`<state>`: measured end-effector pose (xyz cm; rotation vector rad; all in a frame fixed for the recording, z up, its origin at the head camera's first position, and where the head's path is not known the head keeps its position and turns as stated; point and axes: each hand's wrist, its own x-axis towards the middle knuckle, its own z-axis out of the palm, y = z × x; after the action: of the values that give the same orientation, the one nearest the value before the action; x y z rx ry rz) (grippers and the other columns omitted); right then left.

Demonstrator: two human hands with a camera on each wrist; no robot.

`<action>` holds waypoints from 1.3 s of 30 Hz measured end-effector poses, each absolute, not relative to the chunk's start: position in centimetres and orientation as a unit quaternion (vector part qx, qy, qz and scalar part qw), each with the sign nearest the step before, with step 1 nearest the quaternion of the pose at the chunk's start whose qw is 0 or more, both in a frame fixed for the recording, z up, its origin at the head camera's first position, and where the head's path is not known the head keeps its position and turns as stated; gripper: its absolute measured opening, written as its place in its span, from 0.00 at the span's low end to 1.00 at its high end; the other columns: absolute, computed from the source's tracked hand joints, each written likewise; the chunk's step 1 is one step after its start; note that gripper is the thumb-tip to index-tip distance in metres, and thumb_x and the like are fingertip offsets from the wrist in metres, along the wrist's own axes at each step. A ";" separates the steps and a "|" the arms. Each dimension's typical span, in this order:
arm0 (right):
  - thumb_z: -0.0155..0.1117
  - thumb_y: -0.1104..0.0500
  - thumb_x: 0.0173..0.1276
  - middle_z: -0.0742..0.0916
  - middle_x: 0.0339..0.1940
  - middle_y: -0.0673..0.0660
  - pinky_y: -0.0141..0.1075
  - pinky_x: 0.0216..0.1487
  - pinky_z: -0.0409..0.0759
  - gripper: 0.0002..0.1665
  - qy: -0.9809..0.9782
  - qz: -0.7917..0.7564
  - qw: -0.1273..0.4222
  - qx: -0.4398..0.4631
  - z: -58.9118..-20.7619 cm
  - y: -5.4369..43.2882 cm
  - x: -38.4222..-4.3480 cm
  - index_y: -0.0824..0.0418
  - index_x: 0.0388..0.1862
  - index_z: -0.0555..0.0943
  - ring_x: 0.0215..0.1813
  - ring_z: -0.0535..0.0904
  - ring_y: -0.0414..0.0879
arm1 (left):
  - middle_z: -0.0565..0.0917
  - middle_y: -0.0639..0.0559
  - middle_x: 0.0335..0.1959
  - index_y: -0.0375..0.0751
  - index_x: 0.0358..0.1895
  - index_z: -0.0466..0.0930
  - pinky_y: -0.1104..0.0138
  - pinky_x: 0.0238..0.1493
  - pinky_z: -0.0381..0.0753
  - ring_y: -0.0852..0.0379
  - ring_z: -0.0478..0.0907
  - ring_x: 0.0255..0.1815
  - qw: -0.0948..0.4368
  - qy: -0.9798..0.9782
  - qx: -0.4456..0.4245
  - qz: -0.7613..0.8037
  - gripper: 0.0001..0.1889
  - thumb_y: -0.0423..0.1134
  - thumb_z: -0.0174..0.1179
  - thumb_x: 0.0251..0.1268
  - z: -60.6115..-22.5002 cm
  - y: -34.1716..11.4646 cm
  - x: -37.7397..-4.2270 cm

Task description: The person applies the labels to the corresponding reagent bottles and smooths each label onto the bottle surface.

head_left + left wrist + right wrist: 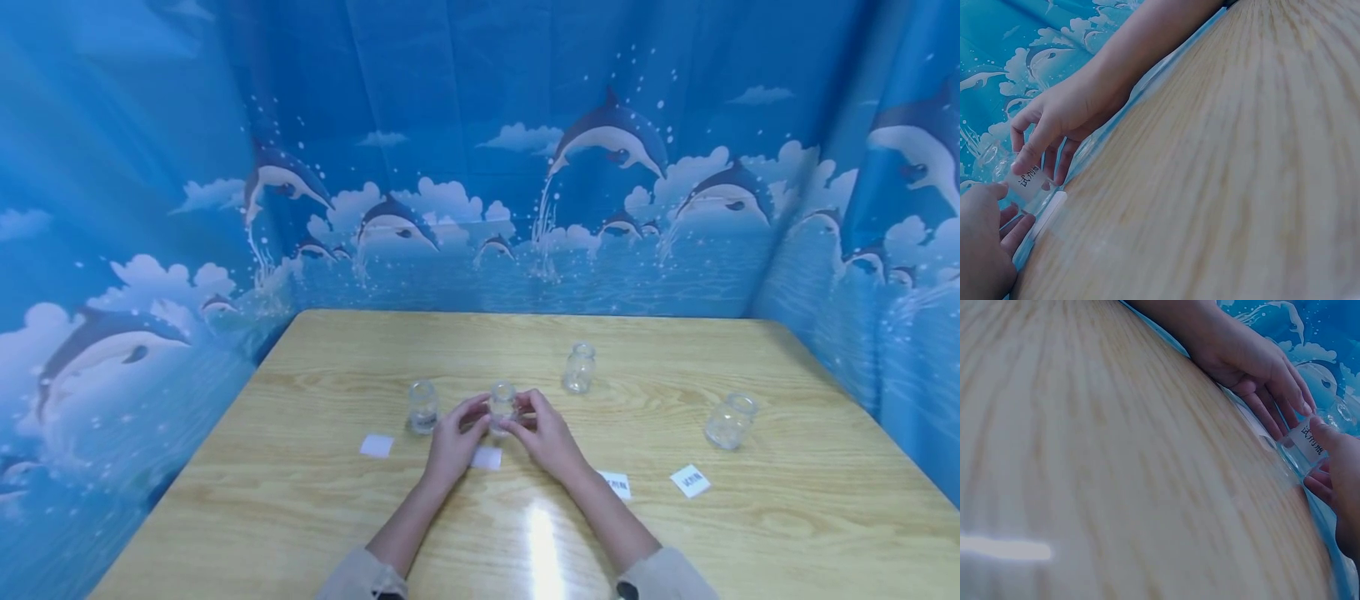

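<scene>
Fingers of left hand (452, 440) and right hand (551, 439) clamped on 1 clear glass jar (503, 407) | jar upright, mid pale wood-grain tabletop (262, 500) | step, apparently: smoothing its white black-lettered label (1307, 440) | next likely needs even thumb pressure

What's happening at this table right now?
A person's left hand and right hand both hold a glass bottle; its white label bears Chinese characters. On the wooden table, a second bottle stands to the left, a third bottle farther back and right, and a fourth bottle far right. Four paper slips lie nearby, the two rightmost bearing writing.
</scene>
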<state>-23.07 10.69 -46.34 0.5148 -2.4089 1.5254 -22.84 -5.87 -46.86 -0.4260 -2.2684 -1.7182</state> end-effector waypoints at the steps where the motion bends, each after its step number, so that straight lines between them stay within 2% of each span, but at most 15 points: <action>1: 0.66 0.59 0.58 0.81 0.43 0.57 0.34 0.45 0.78 0.20 -0.821 0.529 0.119 0.179 -46.3 10.8 -23.1 0.64 0.47 0.72 0.45 0.78 0.50 | 0.81 0.41 0.44 0.37 0.52 0.76 0.61 0.51 0.75 0.47 0.78 0.46 0.132 -0.781 -0.148 -0.592 0.16 0.34 0.60 0.60 -46.8 -5.9 -22.8; 6: 0.64 0.62 0.61 0.81 0.44 0.59 0.37 0.46 0.78 0.15 -0.804 0.550 0.107 0.197 -46.2 11.4 -23.3 0.64 0.45 0.74 0.46 0.78 0.52 | 0.81 0.41 0.45 0.36 0.52 0.76 0.60 0.51 0.74 0.47 0.77 0.47 0.131 -0.780 -0.146 -0.594 0.17 0.35 0.59 0.60 -46.7 -5.9 -22.8; 12: 0.61 0.65 0.62 0.82 0.46 0.59 0.35 0.45 0.78 0.12 -0.798 0.558 0.100 0.205 -46.3 12.1 -23.6 0.65 0.45 0.75 0.46 0.78 0.52 | 0.80 0.41 0.45 0.36 0.53 0.76 0.63 0.51 0.74 0.48 0.77 0.47 0.121 -0.780 -0.135 -0.599 0.18 0.29 0.60 0.57 -46.7 -5.8 -22.8; 18: 0.64 0.71 0.56 0.82 0.43 0.60 0.32 0.42 0.79 0.18 -0.813 0.520 0.125 0.232 -46.5 12.0 -23.7 0.67 0.46 0.74 0.43 0.79 0.52 | 0.80 0.40 0.47 0.36 0.54 0.75 0.64 0.50 0.75 0.48 0.77 0.48 0.114 -0.783 -0.127 -0.598 0.23 0.22 0.61 0.51 -46.8 -5.6 -23.0; 23: 0.64 0.76 0.52 0.82 0.42 0.62 0.32 0.42 0.79 0.22 -0.816 0.506 0.137 0.242 -46.6 11.7 -23.7 0.70 0.46 0.72 0.43 0.79 0.55 | 0.80 0.41 0.47 0.36 0.54 0.75 0.64 0.50 0.75 0.48 0.78 0.47 0.119 -0.783 -0.125 -0.598 0.24 0.21 0.61 0.50 -46.8 -5.6 -22.9; 30: 0.64 0.77 0.52 0.81 0.42 0.62 0.32 0.43 0.79 0.23 -0.815 0.519 0.122 0.228 -46.5 11.6 -23.6 0.70 0.48 0.71 0.44 0.79 0.54 | 0.80 0.40 0.46 0.36 0.54 0.75 0.67 0.47 0.77 0.48 0.78 0.47 0.120 -0.785 -0.129 -0.594 0.24 0.20 0.61 0.49 -46.8 -5.6 -22.9; 36: 0.61 0.79 0.52 0.80 0.44 0.63 0.37 0.47 0.78 0.26 -0.804 0.552 0.089 0.203 -46.0 11.6 -23.1 0.71 0.51 0.69 0.45 0.78 0.56 | 0.79 0.38 0.47 0.33 0.55 0.73 0.70 0.45 0.77 0.47 0.77 0.47 0.117 -0.779 -0.131 -0.602 0.25 0.18 0.59 0.50 -46.9 -5.5 -22.9; 39: 0.59 0.80 0.52 0.80 0.45 0.64 0.39 0.48 0.77 0.25 -0.807 0.550 0.100 0.192 -46.0 11.6 -23.1 0.72 0.51 0.69 0.46 0.78 0.57 | 0.79 0.38 0.47 0.31 0.55 0.73 0.70 0.45 0.77 0.46 0.78 0.46 0.131 -0.780 -0.136 -0.597 0.25 0.16 0.57 0.50 -46.8 -5.5 -22.9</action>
<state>-23.10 11.59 -46.00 0.5690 -2.3849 1.6263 -22.86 -5.47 -46.80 -0.3939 -2.2645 -1.7337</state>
